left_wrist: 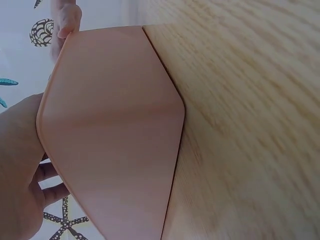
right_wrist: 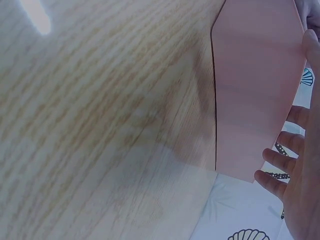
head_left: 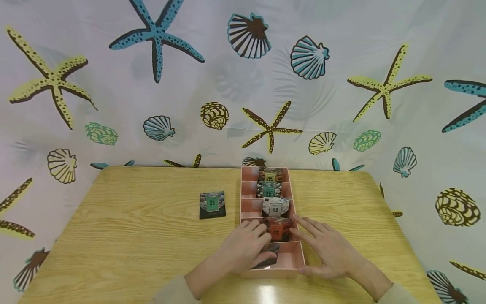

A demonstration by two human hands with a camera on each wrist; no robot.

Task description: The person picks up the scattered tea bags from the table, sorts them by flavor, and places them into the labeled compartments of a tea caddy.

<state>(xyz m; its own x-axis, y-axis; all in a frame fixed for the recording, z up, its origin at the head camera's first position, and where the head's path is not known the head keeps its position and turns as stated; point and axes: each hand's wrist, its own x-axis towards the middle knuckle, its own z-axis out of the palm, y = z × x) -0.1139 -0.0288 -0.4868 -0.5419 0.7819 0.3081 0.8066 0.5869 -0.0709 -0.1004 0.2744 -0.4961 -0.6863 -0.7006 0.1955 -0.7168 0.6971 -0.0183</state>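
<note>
A long pink divided box (head_left: 272, 273) holds flat square packets in its compartments. My left hand (head_left: 243, 247) reaches over the box's left wall, its fingertips at the left side of a red-labelled packet (head_left: 276, 231). Its thumb lies over a dark packet (head_left: 271, 256) in the nearest compartment, partly hidden by the hand; I cannot tell whether it pinches anything. My right hand (head_left: 330, 249) rests along the right wall, fingers extended and spread, fingertips at the rim. In the right wrist view its thumb touches the rim of the pink wall (right_wrist: 255, 90).
Farther compartments hold a white packet (head_left: 276, 207), a teal-labelled packet (head_left: 268, 190) and a yellow-labelled packet (head_left: 270, 175). A dark packet with a green label (head_left: 212, 205) lies on the wooden table (head_left: 152, 228) left of the box. Behind hangs a patterned cloth (head_left: 190, 84).
</note>
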